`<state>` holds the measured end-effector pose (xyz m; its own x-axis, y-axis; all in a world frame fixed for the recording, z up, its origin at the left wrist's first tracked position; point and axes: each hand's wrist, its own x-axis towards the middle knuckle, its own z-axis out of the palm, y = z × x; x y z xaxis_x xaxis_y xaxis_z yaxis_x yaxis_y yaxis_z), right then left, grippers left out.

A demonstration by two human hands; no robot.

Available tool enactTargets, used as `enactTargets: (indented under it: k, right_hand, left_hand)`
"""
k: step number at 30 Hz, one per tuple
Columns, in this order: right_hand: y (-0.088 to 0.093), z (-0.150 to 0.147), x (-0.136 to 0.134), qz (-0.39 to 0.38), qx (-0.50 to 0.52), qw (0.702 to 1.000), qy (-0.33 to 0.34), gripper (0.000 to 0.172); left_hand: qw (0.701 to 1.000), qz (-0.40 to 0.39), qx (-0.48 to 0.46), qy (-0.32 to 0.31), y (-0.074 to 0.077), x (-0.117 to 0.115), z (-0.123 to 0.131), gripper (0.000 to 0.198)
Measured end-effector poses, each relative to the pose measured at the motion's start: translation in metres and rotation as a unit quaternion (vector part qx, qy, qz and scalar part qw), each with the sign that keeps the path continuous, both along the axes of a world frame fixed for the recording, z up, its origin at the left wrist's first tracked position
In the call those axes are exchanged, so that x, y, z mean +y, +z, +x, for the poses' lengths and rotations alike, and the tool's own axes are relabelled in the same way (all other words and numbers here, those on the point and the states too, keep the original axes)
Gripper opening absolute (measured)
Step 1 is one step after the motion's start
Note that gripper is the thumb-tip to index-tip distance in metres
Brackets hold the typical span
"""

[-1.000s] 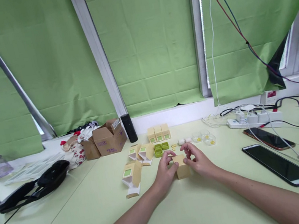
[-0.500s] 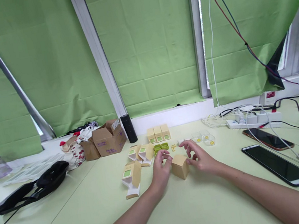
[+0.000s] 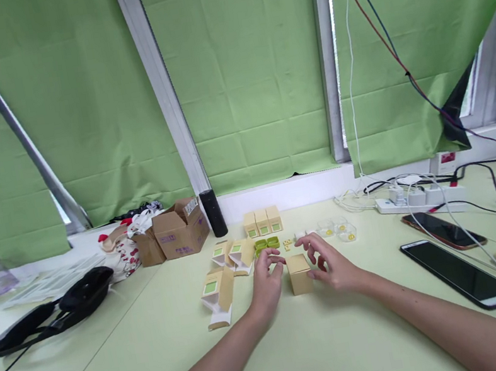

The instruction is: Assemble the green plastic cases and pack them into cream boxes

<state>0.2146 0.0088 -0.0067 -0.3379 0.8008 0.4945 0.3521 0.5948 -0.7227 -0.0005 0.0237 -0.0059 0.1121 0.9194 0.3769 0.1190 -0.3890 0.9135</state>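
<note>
A small closed cardboard box (image 3: 301,281) stands upright on the table between my hands, one plain face toward me. My left hand (image 3: 267,281) is just left of it, fingers loosely bent and apart, holding nothing; a narrow gap shows between hand and box. On the other side my right hand (image 3: 332,265) is open, its thumb at the box's right side and its fingers raised above. Three opened boxes with green labels (image 3: 218,290) lie to the left. Beyond my hands are green trays (image 3: 267,245), small yellow pieces (image 3: 288,245) and clear round containers (image 3: 346,232).
Three closed boxes (image 3: 262,221) stand in a row at the back, near a black cylinder (image 3: 213,213) and a brown carton (image 3: 182,230). Phones (image 3: 462,272) and cables lie on the right, before a power strip (image 3: 416,200). Black goggles (image 3: 54,312) rest on the left.
The small box has turned from corner-on to face-on toward me. Both hands stay beside it, with only slight finger movement.
</note>
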Motion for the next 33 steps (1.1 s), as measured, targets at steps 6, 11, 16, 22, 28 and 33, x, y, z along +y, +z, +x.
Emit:
enactTargets:
  k: [6,11,16,22,28,33]
  right_hand:
    - [-0.007,0.001,0.010,0.003,0.017,0.998,-0.060,0.048]
    - [-0.016,-0.001,0.017,-0.006,-0.002,0.991,-0.133,0.037]
    - [-0.023,0.002,0.023,-0.040,-0.061,0.987,-0.143,0.030]
    - [-0.023,0.008,0.026,-0.071,-0.112,0.985,-0.108,0.025]
    - [-0.008,0.017,0.025,-0.130,-0.078,0.987,-0.052,0.049]
    - [0.014,0.020,0.011,-0.108,-0.062,0.992,0.012,0.063]
  left_hand:
    - [1.000,-0.002,0.012,0.026,0.004,-0.002,0.000,0.017]
    - [1.000,-0.014,0.023,0.014,0.007,-0.007,0.000,0.016]
    - [0.999,-0.010,0.037,0.026,0.006,-0.006,-0.001,0.013]
    - [0.996,-0.032,0.057,0.066,0.004,0.001,-0.003,0.013]
    - [0.994,-0.031,0.059,0.088,0.003,0.004,-0.004,0.014]
    - [0.994,-0.027,0.051,0.093,0.002,0.007,-0.005,0.013]
